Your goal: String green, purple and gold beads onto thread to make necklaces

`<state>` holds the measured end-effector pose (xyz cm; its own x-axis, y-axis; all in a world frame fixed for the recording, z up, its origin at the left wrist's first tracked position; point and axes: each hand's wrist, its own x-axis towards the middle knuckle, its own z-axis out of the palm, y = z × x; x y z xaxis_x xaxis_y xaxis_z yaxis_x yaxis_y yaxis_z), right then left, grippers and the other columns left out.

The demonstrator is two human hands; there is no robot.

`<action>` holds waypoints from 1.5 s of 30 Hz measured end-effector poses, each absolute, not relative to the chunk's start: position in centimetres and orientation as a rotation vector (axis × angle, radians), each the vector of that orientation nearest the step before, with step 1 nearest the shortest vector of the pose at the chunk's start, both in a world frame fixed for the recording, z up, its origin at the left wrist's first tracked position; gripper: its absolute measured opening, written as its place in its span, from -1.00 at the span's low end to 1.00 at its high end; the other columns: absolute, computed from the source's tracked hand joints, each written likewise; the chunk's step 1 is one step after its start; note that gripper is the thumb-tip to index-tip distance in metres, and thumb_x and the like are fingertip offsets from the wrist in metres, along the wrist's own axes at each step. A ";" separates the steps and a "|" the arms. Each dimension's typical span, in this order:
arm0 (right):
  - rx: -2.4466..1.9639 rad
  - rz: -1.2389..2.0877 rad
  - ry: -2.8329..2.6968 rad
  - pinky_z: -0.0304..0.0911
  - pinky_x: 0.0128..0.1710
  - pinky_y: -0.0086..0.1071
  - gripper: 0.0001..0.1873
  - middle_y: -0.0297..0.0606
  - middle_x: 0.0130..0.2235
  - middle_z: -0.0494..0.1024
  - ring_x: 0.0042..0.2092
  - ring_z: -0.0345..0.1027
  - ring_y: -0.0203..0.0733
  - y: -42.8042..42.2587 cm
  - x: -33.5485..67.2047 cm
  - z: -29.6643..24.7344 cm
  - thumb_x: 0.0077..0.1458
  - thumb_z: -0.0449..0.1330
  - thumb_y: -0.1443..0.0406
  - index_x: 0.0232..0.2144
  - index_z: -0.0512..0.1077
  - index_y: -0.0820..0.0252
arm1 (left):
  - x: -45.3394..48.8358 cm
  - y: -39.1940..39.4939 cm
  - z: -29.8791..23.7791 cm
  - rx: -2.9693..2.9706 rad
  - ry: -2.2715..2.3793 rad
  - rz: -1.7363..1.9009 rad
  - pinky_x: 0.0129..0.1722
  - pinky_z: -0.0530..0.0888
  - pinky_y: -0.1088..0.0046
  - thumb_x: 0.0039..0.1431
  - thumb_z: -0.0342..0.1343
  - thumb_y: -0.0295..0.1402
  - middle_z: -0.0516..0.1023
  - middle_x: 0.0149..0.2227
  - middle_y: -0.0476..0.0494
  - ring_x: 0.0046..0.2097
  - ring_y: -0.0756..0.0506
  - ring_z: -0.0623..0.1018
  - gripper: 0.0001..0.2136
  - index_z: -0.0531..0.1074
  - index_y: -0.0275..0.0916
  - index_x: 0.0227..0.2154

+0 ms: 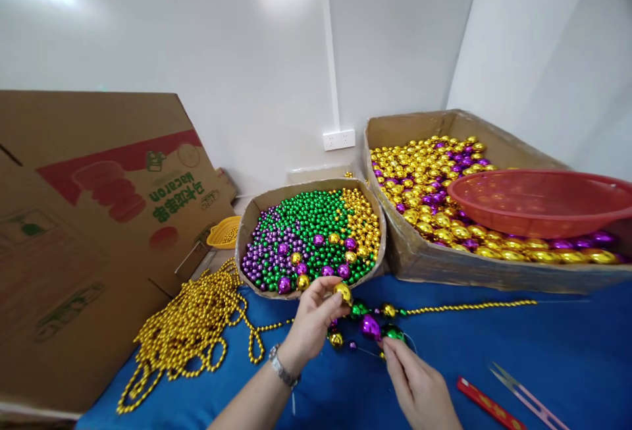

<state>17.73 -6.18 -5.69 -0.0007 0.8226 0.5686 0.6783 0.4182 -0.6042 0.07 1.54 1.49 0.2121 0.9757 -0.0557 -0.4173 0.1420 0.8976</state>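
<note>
My left hand (316,315), with a watch (283,365) at the wrist, pinches a shiny gold bead (343,294) between thumb and fingers. Lower right, the closed fingertips of my right hand (417,380) grip the lower end of a large purple bead (370,327); part of the grip is hidden. A large green bead (394,332) and a thin clear thread (411,344) show just beyond these fingers. Around both hands lie more beads: a green one (359,309), a gold one (336,339) and a small purple one (352,345). A gold bead strand (469,307) stretches right.
A box of small green, purple and gold beads (311,222) stands ahead. Right of it, a bigger carton (419,260) holds large beads and a red basket (533,219). Gold bead strands (192,324) pile up left, beside a tall carton (99,252). Tweezers (528,396) and a red tool (488,403) lie right.
</note>
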 end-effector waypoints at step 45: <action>-1.245 0.185 -1.676 0.40 -0.30 -0.42 -0.73 -0.22 -0.34 0.53 -0.31 0.48 -0.19 -6.8 17.3 -6.9 0.23 -0.01 0.15 -0.23 0.44 0.10 | -1.0 0.0 0.8 1.069 0.912 1.159 -0.31 0.49 0.44 -0.07 0.31 -0.31 0.54 -0.37 -0.10 -0.37 -0.01 0.50 -0.68 0.42 -0.27 -0.23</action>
<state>17.30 -6.79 -6.93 0.0282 0.7893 0.6134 0.6366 0.4589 -0.6198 -0.98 0.00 0.77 0.1820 0.9831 -0.0186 -0.2499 0.0645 0.9661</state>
